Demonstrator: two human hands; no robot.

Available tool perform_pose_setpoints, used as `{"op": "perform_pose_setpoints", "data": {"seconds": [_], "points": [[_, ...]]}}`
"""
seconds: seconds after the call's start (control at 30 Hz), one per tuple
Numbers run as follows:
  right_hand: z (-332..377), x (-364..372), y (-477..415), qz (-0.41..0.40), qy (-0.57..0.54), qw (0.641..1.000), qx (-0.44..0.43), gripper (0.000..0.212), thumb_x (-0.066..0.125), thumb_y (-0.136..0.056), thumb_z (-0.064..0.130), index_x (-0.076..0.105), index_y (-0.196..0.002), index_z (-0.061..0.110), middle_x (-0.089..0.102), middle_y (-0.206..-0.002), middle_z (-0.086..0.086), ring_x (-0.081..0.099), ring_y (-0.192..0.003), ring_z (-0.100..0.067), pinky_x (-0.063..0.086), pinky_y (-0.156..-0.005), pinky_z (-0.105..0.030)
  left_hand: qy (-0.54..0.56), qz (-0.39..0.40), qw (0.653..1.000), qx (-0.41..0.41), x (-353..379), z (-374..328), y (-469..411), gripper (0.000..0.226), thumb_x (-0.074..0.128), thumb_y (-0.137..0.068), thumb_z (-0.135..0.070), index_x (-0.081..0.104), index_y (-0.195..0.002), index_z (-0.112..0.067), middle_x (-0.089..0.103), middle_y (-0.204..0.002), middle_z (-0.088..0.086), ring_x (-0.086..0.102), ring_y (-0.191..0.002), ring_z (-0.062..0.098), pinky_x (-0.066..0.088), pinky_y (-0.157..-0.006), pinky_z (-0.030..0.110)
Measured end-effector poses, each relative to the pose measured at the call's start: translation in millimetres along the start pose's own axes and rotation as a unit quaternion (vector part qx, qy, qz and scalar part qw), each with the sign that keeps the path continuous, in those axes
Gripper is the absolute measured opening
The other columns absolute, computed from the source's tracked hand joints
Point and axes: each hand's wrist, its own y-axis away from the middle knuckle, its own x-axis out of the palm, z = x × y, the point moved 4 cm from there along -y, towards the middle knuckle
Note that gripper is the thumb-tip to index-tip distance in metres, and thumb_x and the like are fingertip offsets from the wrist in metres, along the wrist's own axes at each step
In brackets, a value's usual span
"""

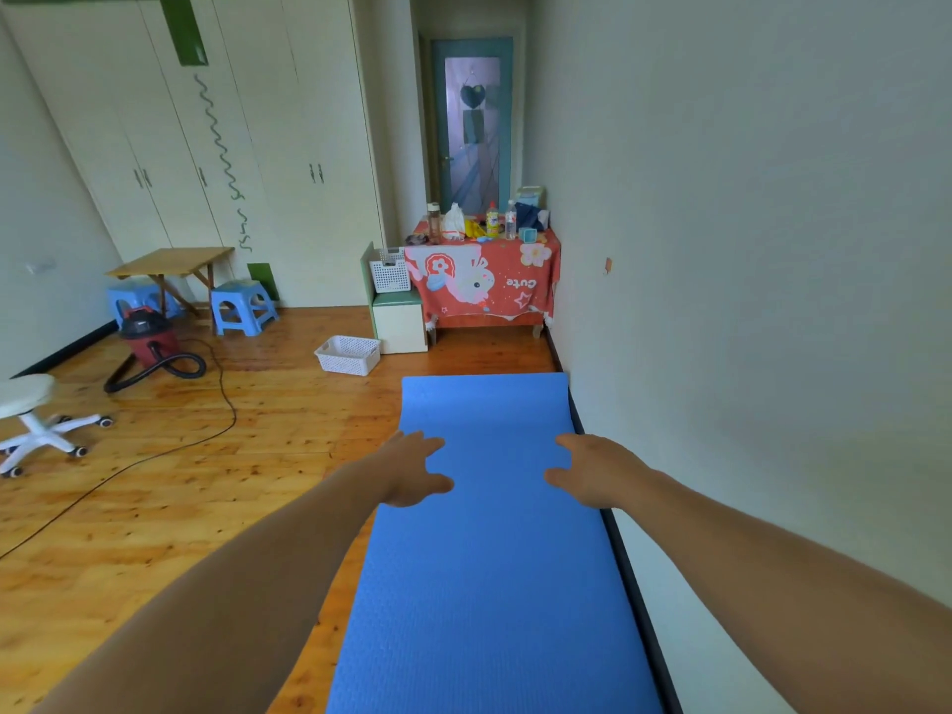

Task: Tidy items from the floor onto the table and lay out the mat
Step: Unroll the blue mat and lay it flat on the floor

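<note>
Head view: we look down a narrow room at our two bare arms, reaching forward over a blue mat (494, 584). The mat lies unrolled and flat on the wooden floor (206, 481). Its right edge runs along the dark skirting of the wall (747, 249), and its far end stops short of the table (484, 286).

Our left hand (412, 468) is palm down at the mat's left edge. Its fingers (430, 445) are spread and straight, the thumb pointing inward, and it holds nothing. Our right hand (592, 471) mirrors it near the mat's right edge, with fingers (566, 443) spread, thumb pointing inward, and nothing in its grasp. The mat lies directly beneath both hands and stretches between them. We cannot tell whether the fingertips touch its surface or are just above it.

The table stands at the far end against the right wall, draped in a red cartoon-print cloth. Bottles (510, 220) and other small items crowd its top. A white basket (347, 354) sits on the floor left of the mat's far end, well apart from our hands. Further left stand a red vacuum (147, 332) with a black hose, two blue stools (242, 306) and a white swivel stool (31, 420).
</note>
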Motion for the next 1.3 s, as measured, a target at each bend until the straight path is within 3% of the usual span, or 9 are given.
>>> {"op": "perform_pose_setpoints", "data": {"seconds": [0.27, 0.9, 1.07, 1.3], "points": [[19, -20, 20, -0.042, -0.009, 0.999, 0.009, 0.072, 0.044, -0.094, 0.051, 0.014, -0.151, 0.020, 0.019, -0.159, -0.004, 0.027, -0.142, -0.025, 0.032, -0.112, -0.038, -0.001, -0.033, 0.999, 0.007, -29, 0, 28, 0.075, 0.050, -0.088, -0.054, 0.012, -0.149, -0.030, 0.006, -0.160, 0.000, -0.002, -0.148, 0.024, 0.010, -0.119, 0.049], [98, -32, 12, -0.059, 0.002, 0.997, -0.050, 0.073, 0.046, -0.092, 0.052, 0.015, -0.151, 0.020, 0.016, -0.159, -0.001, 0.023, -0.144, -0.025, 0.028, -0.115, -0.041, 0.016, -0.075, 0.997, -0.032, -73, 61, 63, 0.076, 0.050, -0.089, -0.053, 0.012, -0.150, -0.030, 0.004, -0.161, 0.001, -0.005, -0.148, 0.024, 0.010, -0.119, 0.051], [151, -35, 2, -0.082, 0.001, 0.995, -0.049, 0.075, 0.047, -0.091, 0.054, 0.016, -0.150, 0.019, 0.016, -0.160, -0.002, 0.022, -0.144, -0.024, 0.028, -0.114, -0.041, 0.027, -0.100, 0.994, -0.021, -98, 109, 69, 0.074, 0.050, -0.090, -0.051, 0.013, -0.149, -0.028, 0.006, -0.160, 0.001, -0.002, -0.148, 0.025, 0.012, -0.119, 0.050], [305, -5, -18, -0.085, 0.012, 0.992, -0.090, 0.073, 0.048, -0.091, 0.054, 0.020, -0.149, 0.019, 0.019, -0.158, -0.002, 0.021, -0.144, -0.024, 0.027, -0.113, -0.039, 0.046, -0.115, 0.992, -0.010, -125, 230, 92, 0.077, 0.052, -0.088, -0.052, 0.012, -0.150, -0.030, 0.003, -0.161, 0.001, -0.002, -0.148, 0.026, 0.011, -0.118, 0.048]]}}
